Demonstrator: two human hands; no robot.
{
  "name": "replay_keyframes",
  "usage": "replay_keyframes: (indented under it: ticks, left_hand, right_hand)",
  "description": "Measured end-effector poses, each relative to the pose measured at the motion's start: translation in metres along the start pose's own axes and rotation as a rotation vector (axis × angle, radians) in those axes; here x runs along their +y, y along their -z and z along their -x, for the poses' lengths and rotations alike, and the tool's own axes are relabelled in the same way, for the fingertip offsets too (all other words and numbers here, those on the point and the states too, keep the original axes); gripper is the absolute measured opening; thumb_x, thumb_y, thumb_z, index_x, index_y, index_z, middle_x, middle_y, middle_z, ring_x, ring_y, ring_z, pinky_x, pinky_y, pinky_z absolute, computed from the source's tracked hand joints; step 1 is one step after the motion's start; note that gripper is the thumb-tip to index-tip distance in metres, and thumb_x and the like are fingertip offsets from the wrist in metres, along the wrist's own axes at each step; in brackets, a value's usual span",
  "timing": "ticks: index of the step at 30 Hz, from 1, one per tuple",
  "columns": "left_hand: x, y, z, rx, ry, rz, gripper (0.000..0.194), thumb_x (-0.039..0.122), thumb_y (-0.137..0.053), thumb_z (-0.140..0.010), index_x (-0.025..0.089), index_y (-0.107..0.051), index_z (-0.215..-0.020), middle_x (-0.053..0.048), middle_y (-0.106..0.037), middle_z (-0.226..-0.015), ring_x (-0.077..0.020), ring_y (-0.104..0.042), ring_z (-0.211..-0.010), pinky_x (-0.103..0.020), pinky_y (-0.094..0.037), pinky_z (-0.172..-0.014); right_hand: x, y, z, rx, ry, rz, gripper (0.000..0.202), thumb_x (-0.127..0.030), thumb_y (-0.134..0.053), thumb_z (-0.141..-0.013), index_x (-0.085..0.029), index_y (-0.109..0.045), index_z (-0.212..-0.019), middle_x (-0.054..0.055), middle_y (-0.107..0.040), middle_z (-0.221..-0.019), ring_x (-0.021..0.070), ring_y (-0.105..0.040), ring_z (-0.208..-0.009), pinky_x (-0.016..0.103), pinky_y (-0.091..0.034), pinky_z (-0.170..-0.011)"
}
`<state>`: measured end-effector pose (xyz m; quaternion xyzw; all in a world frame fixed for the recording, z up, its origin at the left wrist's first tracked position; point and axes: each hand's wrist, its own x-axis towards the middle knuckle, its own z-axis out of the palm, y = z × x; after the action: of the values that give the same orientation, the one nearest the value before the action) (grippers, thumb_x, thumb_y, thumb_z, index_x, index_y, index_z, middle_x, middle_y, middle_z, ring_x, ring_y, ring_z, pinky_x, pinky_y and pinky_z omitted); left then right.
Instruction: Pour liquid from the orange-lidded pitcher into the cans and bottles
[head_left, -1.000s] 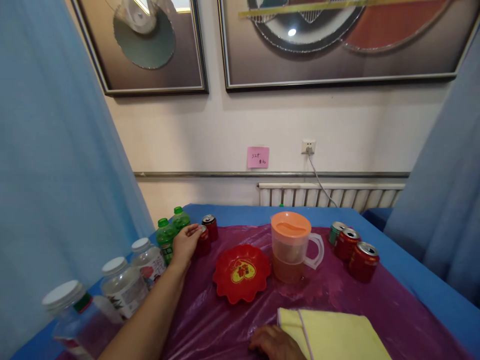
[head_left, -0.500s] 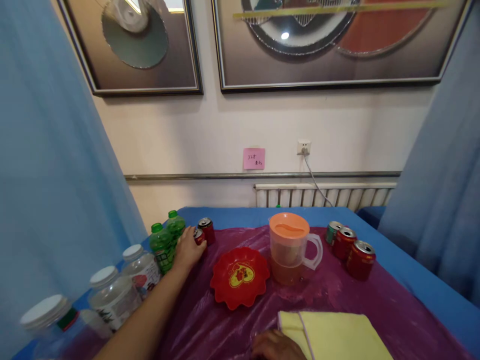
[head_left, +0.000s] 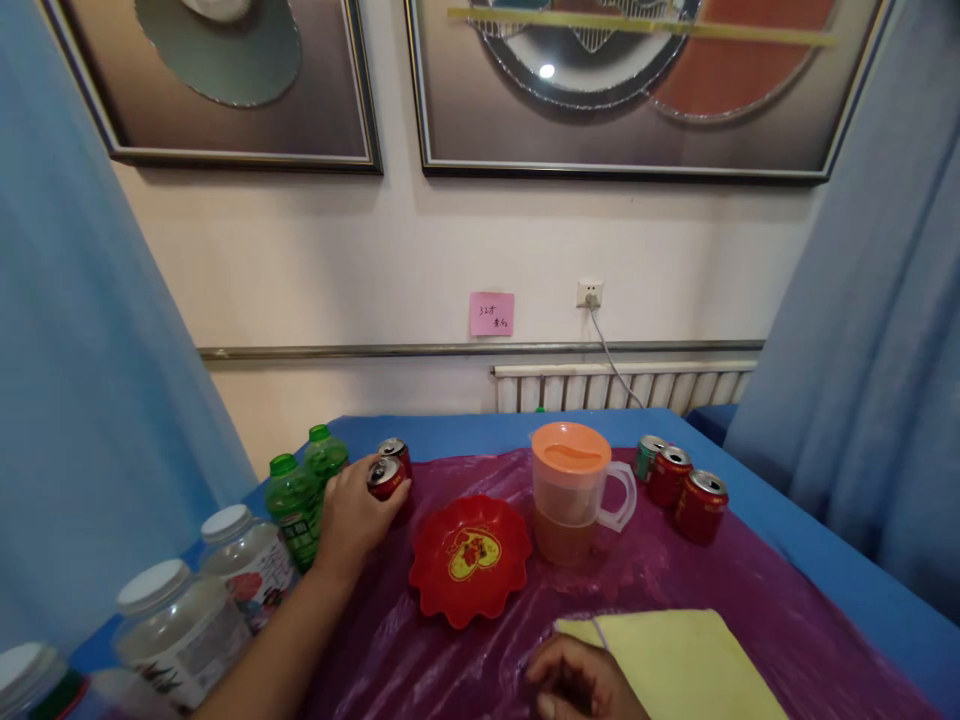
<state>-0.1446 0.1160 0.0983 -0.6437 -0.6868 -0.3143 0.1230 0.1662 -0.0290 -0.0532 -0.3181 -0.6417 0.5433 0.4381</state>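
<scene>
My left hand (head_left: 358,515) is wrapped round a red can (head_left: 387,478) at the left rear of the purple sheet. Behind that can stands another dark-topped can (head_left: 394,452), and two green bottles (head_left: 294,505) are just left of the hand. My right hand (head_left: 581,675) is low in the view, by the left edge of a folded yellow cloth (head_left: 697,660), its fingers curled; nothing shows between them. Between the hands and further back lies a red scalloped plate (head_left: 471,560). Right of the plate stands a clear jug (head_left: 566,500) with an orange lid and some liquid inside.
Three cans (head_left: 700,507) stand at the right. White-lidded jars (head_left: 180,630) line the left side. The purple sheet (head_left: 450,670) covers much of the blue table (head_left: 814,540). Behind are a radiator (head_left: 555,390) and a wall pipe; blue curtains hang on both sides.
My left hand has closed round the nearer red can, whose top now shows more fully. My right hand has come further into view, fingers curled. The camera view has shifted a little.
</scene>
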Motion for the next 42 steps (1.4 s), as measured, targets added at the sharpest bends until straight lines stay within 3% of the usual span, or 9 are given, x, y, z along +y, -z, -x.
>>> replay_keyframes:
  ticks: [3,7,9,14,21,25,29,35,42]
  left_hand:
    - [0.032,0.027,0.021,-0.029,-0.119,0.126,0.06,0.056,-0.066,-0.077,0.016,-0.061,-0.121,-0.013,-0.07,-0.115,-0.0338,-0.062,-0.106,-0.045,-0.049,-0.095]
    - [0.084,0.055,0.057,-0.155,-0.279,0.338,0.054,0.052,-0.075,-0.071,0.021,-0.063,-0.114,-0.008,-0.071,-0.111,-0.0302,-0.064,-0.102,-0.042,-0.051,-0.091]
    - [0.104,0.063,0.072,-0.213,-0.297,0.405,0.051,0.047,-0.078,-0.069,0.022,-0.064,-0.111,-0.007,-0.071,-0.109,-0.0298,-0.065,-0.101,-0.043,-0.052,-0.09]
    - [0.112,0.063,0.089,-0.33,-0.198,0.572,0.061,0.039,-0.082,-0.065,0.022,-0.061,-0.12,-0.011,-0.067,-0.121,-0.0341,-0.062,-0.113,-0.051,-0.049,-0.1]
    - [0.072,0.039,0.084,-0.845,-0.146,1.229,0.088,0.051,-0.082,-0.072,0.024,-0.044,-0.146,-0.013,-0.055,-0.146,-0.0344,-0.052,-0.135,-0.049,-0.04,-0.114]
    - [0.074,0.03,0.083,-0.964,-0.161,1.3,0.089,0.054,-0.087,-0.066,0.023,-0.052,-0.141,-0.011,-0.057,-0.146,-0.0348,-0.052,-0.134,-0.049,-0.039,-0.115]
    - [0.081,0.024,0.075,-0.899,-0.14,1.257,0.088,0.053,-0.087,-0.062,0.021,-0.055,-0.137,-0.012,-0.063,-0.14,-0.0351,-0.058,-0.128,-0.047,-0.045,-0.111]
    - [0.06,-0.003,0.049,-0.49,-0.064,0.923,0.082,0.047,-0.081,-0.066,0.022,-0.053,-0.138,-0.012,-0.066,-0.136,-0.0343,-0.061,-0.126,-0.051,-0.046,-0.11]
    - [0.041,-0.036,0.05,-0.283,-0.047,0.595,0.072,0.046,-0.075,-0.067,0.019,-0.058,-0.131,-0.015,-0.067,-0.131,-0.0354,-0.063,-0.12,-0.052,-0.048,-0.104]
  right_hand:
    - [-0.027,-0.002,-0.008,0.1,0.093,0.22,0.023,-0.031,-0.069,-0.085,-0.024,-0.069,-0.107,0.007,-0.07,-0.1,0.0217,-0.066,-0.087,0.033,-0.052,-0.078]
    - [-0.067,-0.025,-0.036,0.34,0.176,0.4,0.076,-0.025,-0.081,-0.07,-0.024,-0.049,-0.139,0.013,-0.055,-0.142,0.0322,-0.049,-0.134,0.047,-0.038,-0.113]
    - [-0.076,-0.041,-0.052,0.403,0.158,0.386,0.092,-0.023,-0.085,-0.062,-0.021,-0.04,-0.143,0.015,-0.051,-0.145,0.0333,-0.048,-0.135,0.048,-0.038,-0.113]
    - [-0.077,-0.057,-0.069,0.5,0.076,0.241,0.073,-0.018,-0.074,-0.072,-0.021,-0.035,-0.134,0.014,-0.062,-0.128,0.0287,-0.063,-0.114,0.045,-0.049,-0.099]
    - [-0.09,-0.033,-0.061,0.061,0.173,-0.415,0.072,-0.04,-0.089,-0.067,-0.024,-0.047,-0.124,0.01,-0.065,-0.126,0.0305,-0.061,-0.121,0.046,-0.044,-0.107]
    - [-0.091,-0.027,-0.064,-0.054,0.142,-0.504,0.072,-0.045,-0.091,-0.067,-0.023,-0.056,-0.125,0.01,-0.067,-0.124,0.031,-0.061,-0.121,0.047,-0.04,-0.109]
    - [-0.081,-0.02,-0.062,-0.043,0.144,-0.428,0.079,-0.058,-0.085,-0.07,-0.024,-0.055,-0.134,0.011,-0.066,-0.128,0.0311,-0.062,-0.119,0.045,-0.046,-0.103]
    - [-0.053,0.03,-0.027,0.583,0.166,0.173,0.041,-0.05,-0.063,-0.093,-0.023,-0.061,-0.123,0.011,-0.066,-0.12,0.0258,-0.063,-0.109,0.036,-0.052,-0.091]
    - [-0.061,0.118,-0.035,0.964,0.121,0.384,0.053,-0.055,-0.067,-0.085,-0.02,-0.057,-0.124,0.014,-0.063,-0.129,0.0301,-0.06,-0.117,0.043,-0.048,-0.098]
